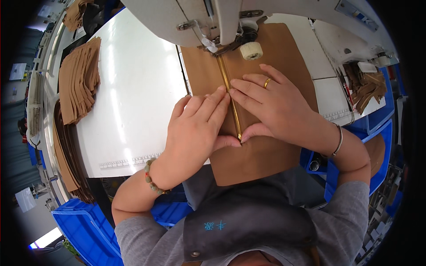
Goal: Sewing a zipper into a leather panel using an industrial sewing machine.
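A brown panel (262, 162), leather-like in look, lies on the white table under the sewing machine (177, 15). Down its middle runs a gold zipper (224, 73), its far end by the machine's needle area. My left hand (193, 128) rests flat on the panel left of the zipper, fingers stretched out and fingertips at its edge. Opposite it, my right hand (279, 104) lies with fingers spread on the right side. Both thumbs point inward and nearly meet at the zipper's near end. The panel's near edge hangs over my lap.
Stacked brown pieces (80, 80) lie at the table's far left, with more brown strips (66, 150) below. Dark brown pieces (368, 86) sit at right. A cream roller (251, 51) hangs beside the needle area. Blue bins (84, 226) stand below the table on both sides.
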`<action>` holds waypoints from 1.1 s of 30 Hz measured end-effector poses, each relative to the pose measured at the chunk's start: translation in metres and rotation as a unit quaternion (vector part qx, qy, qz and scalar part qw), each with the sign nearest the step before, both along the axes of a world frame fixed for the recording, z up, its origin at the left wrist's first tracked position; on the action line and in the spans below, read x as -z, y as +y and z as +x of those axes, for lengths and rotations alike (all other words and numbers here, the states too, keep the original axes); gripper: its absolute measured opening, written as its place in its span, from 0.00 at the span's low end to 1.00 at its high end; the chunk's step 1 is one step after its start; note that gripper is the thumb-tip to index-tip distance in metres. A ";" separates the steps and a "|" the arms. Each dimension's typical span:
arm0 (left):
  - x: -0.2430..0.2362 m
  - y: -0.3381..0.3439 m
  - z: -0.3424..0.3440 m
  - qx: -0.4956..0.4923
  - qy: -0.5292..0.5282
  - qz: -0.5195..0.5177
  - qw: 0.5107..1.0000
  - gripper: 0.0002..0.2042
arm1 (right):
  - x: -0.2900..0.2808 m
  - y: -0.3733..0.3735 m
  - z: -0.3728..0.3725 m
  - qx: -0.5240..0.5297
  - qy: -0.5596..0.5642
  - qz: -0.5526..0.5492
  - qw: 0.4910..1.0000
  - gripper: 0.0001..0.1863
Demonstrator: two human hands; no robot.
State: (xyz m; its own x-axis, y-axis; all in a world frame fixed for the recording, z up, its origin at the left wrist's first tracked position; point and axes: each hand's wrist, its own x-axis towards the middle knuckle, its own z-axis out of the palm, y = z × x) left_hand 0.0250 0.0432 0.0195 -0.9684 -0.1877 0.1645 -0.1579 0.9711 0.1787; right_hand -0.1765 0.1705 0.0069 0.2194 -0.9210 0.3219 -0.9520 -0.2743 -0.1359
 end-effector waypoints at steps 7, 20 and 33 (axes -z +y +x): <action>0.004 -0.021 -0.014 -0.007 0.008 -0.016 1.000 0.43 | 0.005 -0.020 -0.014 0.004 0.000 -0.021 1.000 0.42; 0.010 -0.049 -0.032 -0.018 0.053 0.016 0.998 0.41 | 0.016 -0.044 -0.029 0.027 0.016 -0.060 0.998 0.35; 0.008 -0.052 -0.033 -0.016 0.053 0.013 0.998 0.39 | 0.017 -0.044 -0.027 0.028 0.015 -0.067 0.997 0.34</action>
State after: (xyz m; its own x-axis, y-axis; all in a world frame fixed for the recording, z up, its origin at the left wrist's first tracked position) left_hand -0.0082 -0.0085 0.0112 -0.9392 -0.2245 0.2599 -0.1688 0.9608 0.2202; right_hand -0.2031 0.1270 -0.0097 0.1794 -0.8809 0.4379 -0.9695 -0.2338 -0.0730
